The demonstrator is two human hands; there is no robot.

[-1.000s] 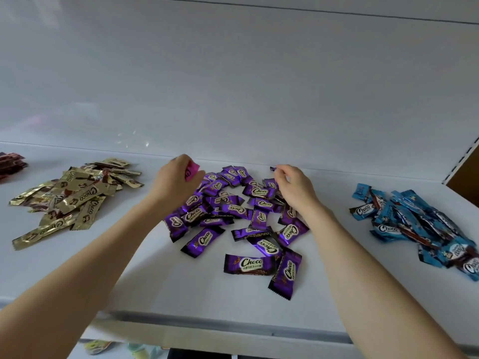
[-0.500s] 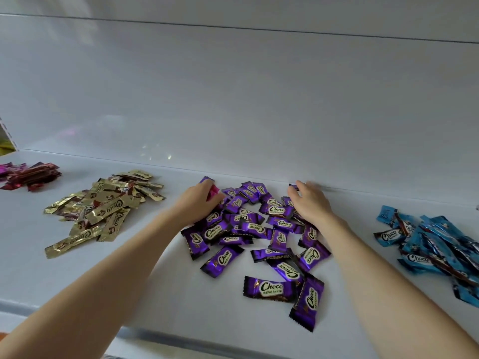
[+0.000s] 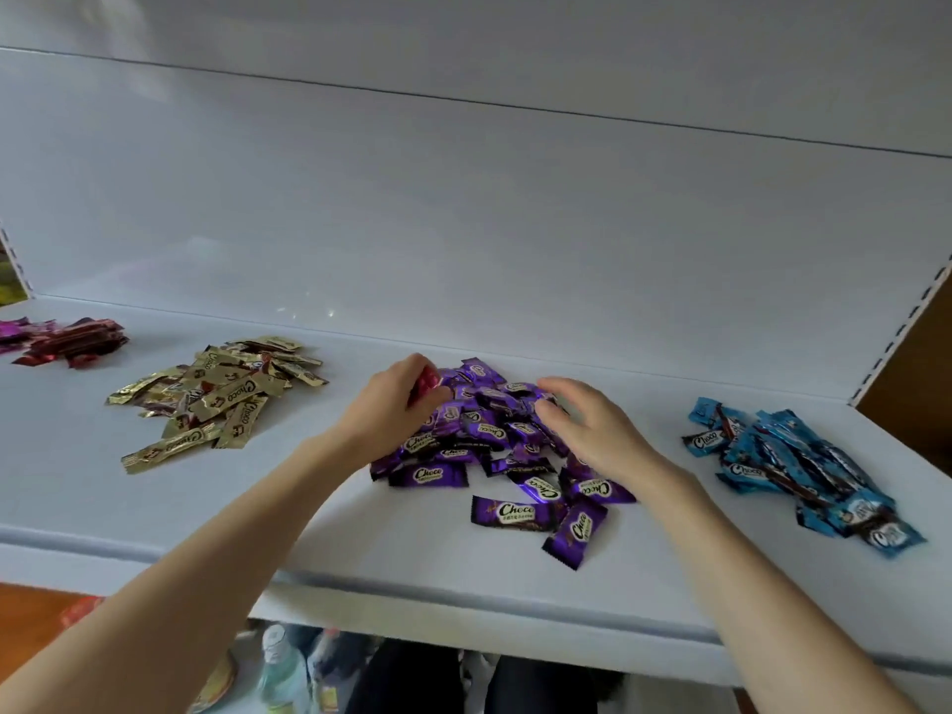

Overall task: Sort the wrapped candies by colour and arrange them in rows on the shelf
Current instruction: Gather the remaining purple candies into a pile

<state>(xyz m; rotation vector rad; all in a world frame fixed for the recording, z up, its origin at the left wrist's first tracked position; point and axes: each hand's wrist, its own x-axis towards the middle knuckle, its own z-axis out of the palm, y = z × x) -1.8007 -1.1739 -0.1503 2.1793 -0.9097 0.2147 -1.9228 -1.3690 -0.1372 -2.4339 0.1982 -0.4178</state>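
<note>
— What lies on the white shelf (image 3: 206, 507)?
— A heap of purple Choco candies (image 3: 484, 440) sits mid-shelf. Right of that heap, well apart, is a blue pile (image 3: 788, 466). Left of it is a gold pile (image 3: 221, 399), and farther left a dark red pile (image 3: 72, 340).
— And the hands?
— Both are at the purple heap. The right hand (image 3: 592, 425) rests on its right side, fingers (image 3: 561, 386) loosely spread, holding nothing. The left hand (image 3: 391, 409), at its left edge, grips a pink-red candy (image 3: 428, 383).
</note>
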